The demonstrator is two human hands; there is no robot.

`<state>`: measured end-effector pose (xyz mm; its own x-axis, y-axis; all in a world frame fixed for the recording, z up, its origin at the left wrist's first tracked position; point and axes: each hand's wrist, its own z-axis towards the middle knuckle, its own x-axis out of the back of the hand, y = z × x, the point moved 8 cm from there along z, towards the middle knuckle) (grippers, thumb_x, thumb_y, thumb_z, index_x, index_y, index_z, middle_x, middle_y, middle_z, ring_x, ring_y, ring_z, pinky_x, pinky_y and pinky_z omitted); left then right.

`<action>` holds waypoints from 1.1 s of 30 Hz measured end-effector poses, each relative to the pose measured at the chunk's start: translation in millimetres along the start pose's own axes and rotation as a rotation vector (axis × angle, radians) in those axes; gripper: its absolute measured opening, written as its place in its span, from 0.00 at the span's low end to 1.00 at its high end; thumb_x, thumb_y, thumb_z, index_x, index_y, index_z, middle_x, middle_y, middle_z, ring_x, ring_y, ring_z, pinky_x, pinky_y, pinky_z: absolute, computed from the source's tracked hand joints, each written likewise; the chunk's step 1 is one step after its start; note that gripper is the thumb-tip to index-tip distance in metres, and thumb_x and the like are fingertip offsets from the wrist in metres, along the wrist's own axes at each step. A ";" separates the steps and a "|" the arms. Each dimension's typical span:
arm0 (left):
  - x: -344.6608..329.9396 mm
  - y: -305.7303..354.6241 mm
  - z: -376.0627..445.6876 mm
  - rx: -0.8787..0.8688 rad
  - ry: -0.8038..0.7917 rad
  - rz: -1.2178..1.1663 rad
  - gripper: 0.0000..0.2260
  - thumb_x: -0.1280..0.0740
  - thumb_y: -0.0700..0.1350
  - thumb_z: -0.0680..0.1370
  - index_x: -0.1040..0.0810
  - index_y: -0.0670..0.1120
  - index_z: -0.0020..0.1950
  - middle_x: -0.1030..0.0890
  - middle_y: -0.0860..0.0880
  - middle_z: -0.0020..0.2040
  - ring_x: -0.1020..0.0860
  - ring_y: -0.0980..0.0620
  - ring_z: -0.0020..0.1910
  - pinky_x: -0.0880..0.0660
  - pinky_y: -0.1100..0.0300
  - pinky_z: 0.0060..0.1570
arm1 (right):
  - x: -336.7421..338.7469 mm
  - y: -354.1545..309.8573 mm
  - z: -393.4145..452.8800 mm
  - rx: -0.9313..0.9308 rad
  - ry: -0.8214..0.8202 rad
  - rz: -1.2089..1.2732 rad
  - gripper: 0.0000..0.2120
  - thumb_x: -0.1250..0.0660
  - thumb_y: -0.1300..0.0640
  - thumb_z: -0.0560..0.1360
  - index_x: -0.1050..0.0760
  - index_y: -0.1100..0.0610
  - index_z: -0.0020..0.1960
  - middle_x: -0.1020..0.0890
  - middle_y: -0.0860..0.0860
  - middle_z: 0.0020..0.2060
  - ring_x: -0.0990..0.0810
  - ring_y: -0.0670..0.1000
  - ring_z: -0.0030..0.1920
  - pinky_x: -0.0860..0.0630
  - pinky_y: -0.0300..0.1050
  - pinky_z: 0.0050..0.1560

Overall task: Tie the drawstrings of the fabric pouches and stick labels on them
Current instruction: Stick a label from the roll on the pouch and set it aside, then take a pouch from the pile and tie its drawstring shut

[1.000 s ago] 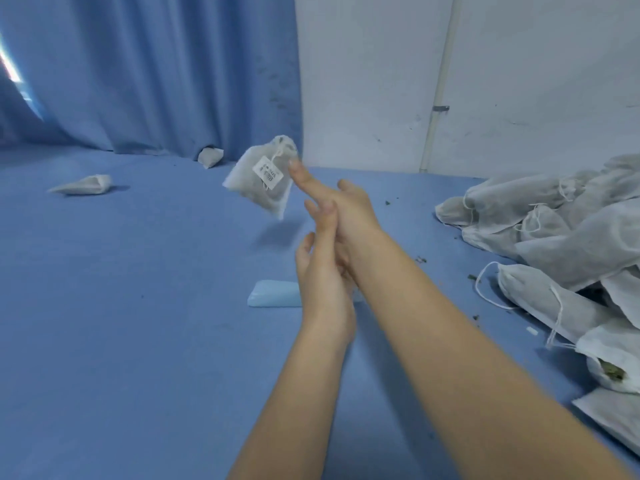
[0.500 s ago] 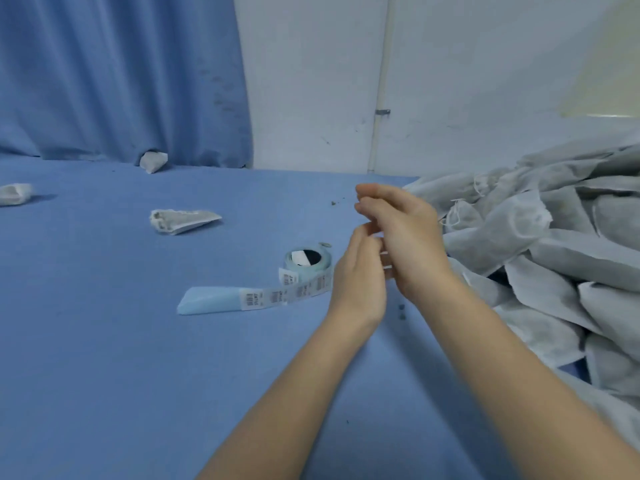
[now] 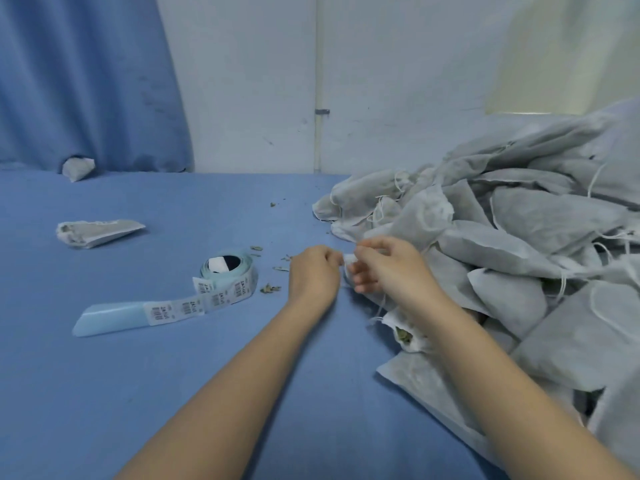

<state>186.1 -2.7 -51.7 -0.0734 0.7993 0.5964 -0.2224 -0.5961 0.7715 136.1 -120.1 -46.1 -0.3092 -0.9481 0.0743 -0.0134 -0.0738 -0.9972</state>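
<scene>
Both hands pinch one small white fabric bit (image 3: 349, 259) between them, left hand (image 3: 313, 271) and right hand (image 3: 386, 266) curled, at the near edge of the pouch pile (image 3: 502, 237); advise isolating one pouch's drawstring before pulling, label roll (image 3: 227, 277) nearby left.

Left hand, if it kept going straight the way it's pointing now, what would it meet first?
Probably the white pouch top pinched between the left hand and right hand; beyond it, the pouch pile. Depth is unclear.
</scene>
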 end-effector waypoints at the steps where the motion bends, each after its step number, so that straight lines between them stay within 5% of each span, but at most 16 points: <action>1: 10.4 1.8 -4.6 -0.018 0.050 -0.046 0.11 0.39 0.43 0.79 0.18 0.41 0.43 0.17 0.43 0.42 0.23 0.46 0.44 0.38 0.61 0.37 | -1.1 1.4 -0.3 -0.002 0.004 0.007 0.03 0.37 0.61 0.77 0.28 0.55 0.45 0.21 0.55 0.30 0.26 0.49 0.26 0.24 0.41 0.28; 7: 62.6 42.4 -40.1 -0.312 0.222 -0.012 0.11 0.36 0.44 0.78 0.18 0.44 0.40 0.18 0.48 0.37 0.23 0.48 0.39 0.34 0.59 0.40 | -23.0 -22.0 -8.6 0.019 -0.089 0.156 0.10 0.41 0.51 0.80 0.27 0.57 0.47 0.20 0.59 0.33 0.22 0.55 0.33 0.21 0.47 0.34; 13: 79.3 68.3 -73.7 -0.557 0.244 0.117 0.10 0.35 0.44 0.77 0.17 0.47 0.39 0.19 0.52 0.35 0.29 0.50 0.38 0.41 0.63 0.36 | -34.0 -51.1 -27.1 0.120 -0.211 0.286 0.12 0.38 0.65 0.77 0.25 0.61 0.35 0.22 0.51 0.24 0.22 0.46 0.24 0.27 0.35 0.25; 18: 100.5 65.9 -84.8 -0.545 0.345 0.015 0.12 0.36 0.50 0.75 0.21 0.50 0.33 0.26 0.60 0.27 0.30 0.56 0.34 0.35 0.70 0.36 | -25.2 -54.8 -30.7 0.124 -0.233 0.293 0.09 0.39 0.66 0.76 0.20 0.67 0.46 0.19 0.57 0.37 0.20 0.51 0.36 0.20 0.41 0.37; 20: 111.6 64.5 -86.4 -0.545 0.428 -0.022 0.05 0.34 0.46 0.74 0.19 0.49 0.41 0.25 0.61 0.35 0.28 0.57 0.37 0.36 0.73 0.40 | -21.3 -51.9 -30.9 0.097 -0.239 0.290 0.11 0.41 0.67 0.77 0.20 0.64 0.46 0.22 0.55 0.35 0.26 0.48 0.32 0.24 0.36 0.31; 24: 85.1 66.0 -72.4 -0.560 0.146 0.174 0.26 0.30 0.43 0.70 0.31 0.44 0.67 0.31 0.47 0.65 0.33 0.48 0.61 0.44 0.68 0.58 | -19.5 -45.0 -33.4 0.075 -0.351 0.257 0.14 0.48 0.68 0.80 0.23 0.62 0.52 0.26 0.51 0.30 0.38 0.43 0.25 0.38 0.31 0.22; 28: 66.3 72.3 -68.2 -0.631 0.025 0.302 0.29 0.33 0.42 0.70 0.36 0.45 0.70 0.27 0.50 0.63 0.33 0.53 0.63 0.52 0.65 0.64 | -16.8 -36.1 -34.1 0.056 -0.423 0.212 0.14 0.41 0.63 0.80 0.30 0.59 0.65 0.26 0.49 0.26 0.39 0.43 0.24 0.40 0.33 0.22; 30: 61.0 67.7 -63.9 -0.571 -0.050 0.227 0.31 0.34 0.41 0.69 0.38 0.47 0.72 0.28 0.51 0.65 0.31 0.55 0.61 0.44 0.61 0.66 | -16.4 -34.1 -34.9 0.071 -0.456 0.158 0.15 0.39 0.63 0.79 0.30 0.57 0.66 0.28 0.48 0.25 0.40 0.44 0.24 0.43 0.34 0.24; 33: 55.2 60.8 -62.8 -0.504 -0.110 0.123 0.34 0.34 0.40 0.70 0.43 0.52 0.73 0.33 0.53 0.68 0.27 0.53 0.55 0.31 0.59 0.52 | -16.5 -35.6 -36.8 0.108 -0.493 0.121 0.17 0.37 0.63 0.77 0.30 0.56 0.66 0.30 0.48 0.24 0.40 0.45 0.26 0.45 0.35 0.24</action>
<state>107.5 10.0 14.2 -0.0317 0.6966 0.7168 -0.6601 -0.5531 0.5083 106.7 -90.5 -12.2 0.1822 -0.9831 -0.0196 0.1008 0.0385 -0.9942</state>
